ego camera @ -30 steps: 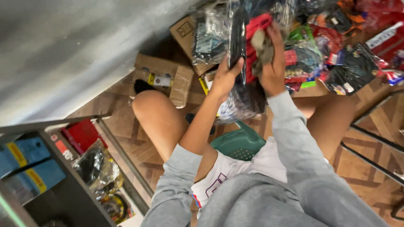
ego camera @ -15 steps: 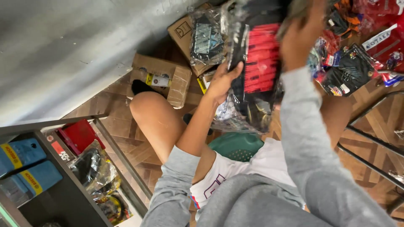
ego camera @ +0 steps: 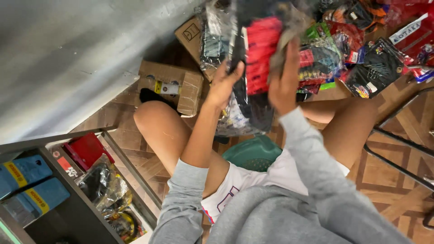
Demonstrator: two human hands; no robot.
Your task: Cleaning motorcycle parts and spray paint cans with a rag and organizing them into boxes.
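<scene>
Holding a clear plastic packet (ego camera: 255, 68) of red and black goods up in front of the chest, the person sits on a low green stool (ego camera: 253, 153) with both knees apart. In the head view, the left hand (ego camera: 224, 83) grips the packet's left edge, thumb on the near face and fingers curled behind it. The right hand (ego camera: 284, 81) clasps the right edge, fingers pressed together along the plastic and reaching up its side. Both sleeves are grey; the left one is pushed up to the elbow. The packet hangs between the two hands, above the lap and in front of a heap of similar bagged items (ego camera: 357, 49) spread on the far right floor. A small cardboard box (ego camera: 169, 86) lies on the wooden parquet floor (ego camera: 389, 167) just beyond the left knee, and a second cardboard carton (ego camera: 192, 34) sits farther off, behind the packet's left side. On the near left a dark shelf (ego camera: 68, 199) carries two blue boxes (ego camera: 31, 180), a red box (ego camera: 86, 149) and a clear bag (ego camera: 101, 185) of dark parts. A black metal frame (ego camera: 398, 149) crosses the floor on the right.
</scene>
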